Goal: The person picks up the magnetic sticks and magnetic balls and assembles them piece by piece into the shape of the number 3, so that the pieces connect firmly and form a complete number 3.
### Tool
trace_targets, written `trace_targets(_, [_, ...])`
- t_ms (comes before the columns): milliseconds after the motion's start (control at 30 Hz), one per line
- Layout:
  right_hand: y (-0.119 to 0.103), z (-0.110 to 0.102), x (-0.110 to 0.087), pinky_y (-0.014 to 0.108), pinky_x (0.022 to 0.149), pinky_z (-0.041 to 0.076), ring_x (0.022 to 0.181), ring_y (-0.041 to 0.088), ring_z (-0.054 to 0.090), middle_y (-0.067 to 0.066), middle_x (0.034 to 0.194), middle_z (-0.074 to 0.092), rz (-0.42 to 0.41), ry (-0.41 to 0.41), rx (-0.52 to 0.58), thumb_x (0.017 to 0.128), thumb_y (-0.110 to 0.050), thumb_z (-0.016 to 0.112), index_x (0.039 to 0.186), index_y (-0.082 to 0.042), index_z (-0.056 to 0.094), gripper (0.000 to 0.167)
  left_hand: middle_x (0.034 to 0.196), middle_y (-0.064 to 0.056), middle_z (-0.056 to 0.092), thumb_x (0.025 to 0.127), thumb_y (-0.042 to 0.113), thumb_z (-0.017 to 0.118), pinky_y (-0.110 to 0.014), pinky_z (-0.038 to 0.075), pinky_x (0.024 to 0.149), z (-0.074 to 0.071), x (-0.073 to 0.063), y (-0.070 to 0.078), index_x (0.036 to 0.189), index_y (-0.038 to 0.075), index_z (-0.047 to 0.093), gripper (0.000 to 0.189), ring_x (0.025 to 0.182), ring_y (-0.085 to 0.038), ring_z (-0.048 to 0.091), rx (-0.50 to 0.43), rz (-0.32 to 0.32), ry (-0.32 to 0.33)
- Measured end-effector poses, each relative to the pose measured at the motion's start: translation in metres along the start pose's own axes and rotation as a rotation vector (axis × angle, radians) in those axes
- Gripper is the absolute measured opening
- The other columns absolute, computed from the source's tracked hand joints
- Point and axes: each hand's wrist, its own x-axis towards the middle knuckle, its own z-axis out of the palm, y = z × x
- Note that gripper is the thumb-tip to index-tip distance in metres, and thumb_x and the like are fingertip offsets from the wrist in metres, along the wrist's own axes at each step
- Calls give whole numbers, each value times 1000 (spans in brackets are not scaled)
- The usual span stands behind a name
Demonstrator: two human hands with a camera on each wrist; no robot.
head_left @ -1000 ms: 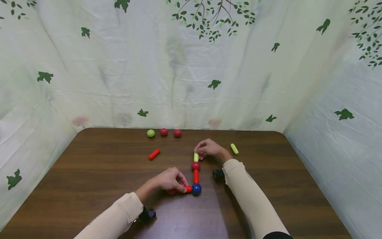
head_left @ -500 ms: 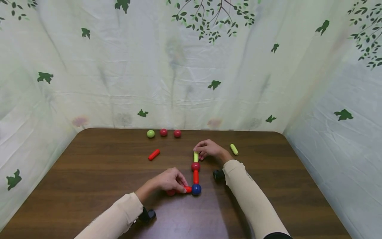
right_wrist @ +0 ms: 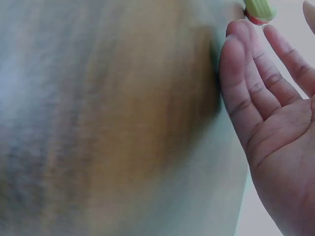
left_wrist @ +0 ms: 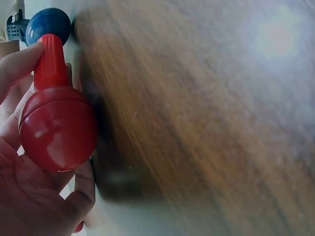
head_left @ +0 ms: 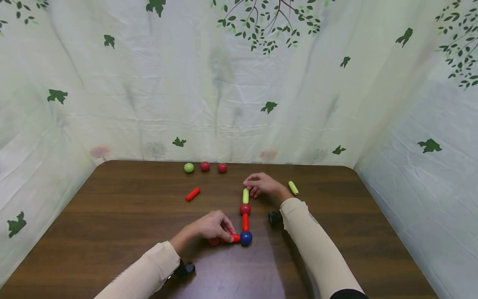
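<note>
My left hand [head_left: 214, 224] pinches a red rod [left_wrist: 51, 66] between thumb and fingers. A red ball [left_wrist: 59, 130] sits on one end of that rod, a blue ball [head_left: 246, 237] on the other. From the blue ball another red rod [head_left: 245, 222] runs away from me to a second red ball [head_left: 245, 209]. A yellow-green rod [head_left: 245, 196] extends beyond that ball. My right hand [head_left: 263, 184] hovers at this rod's far end; in the right wrist view its fingers are extended, with the rod beyond the fingertips.
At the back edge of the wooden table [head_left: 130, 207] lie a green ball [head_left: 189, 167] and two red balls [head_left: 205, 166]. A loose red rod [head_left: 193, 194] lies left of the joined pieces. Right of my right hand is another yellow-green rod [head_left: 293, 188].
My right hand has eased slightly away from me, off the yellow-green rod, whose far end now shows. The left hand keeps its grip in the same place.
</note>
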Motion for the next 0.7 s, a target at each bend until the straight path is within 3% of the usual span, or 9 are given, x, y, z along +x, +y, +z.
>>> trace_targets(367, [-28,-6,10,34,77,51,86,21,60,6,98,64,-46,-13,-280,91,-19,66,114,0,61,30,74,4,67,79,12,78,-24,46,68,0,-4,-1,85,9,75,7,69,-7,57,10,14,16])
trace_targets(700, [-63,7,47,26,73,42,83,17,50,5,88,55,-135,-16,-456,85,-9,72,113,3,60,33,74,5,67,80,13,77,-24,46,68,1,-3,-2,84,10,75,6,69,-6,57,17,15,19])
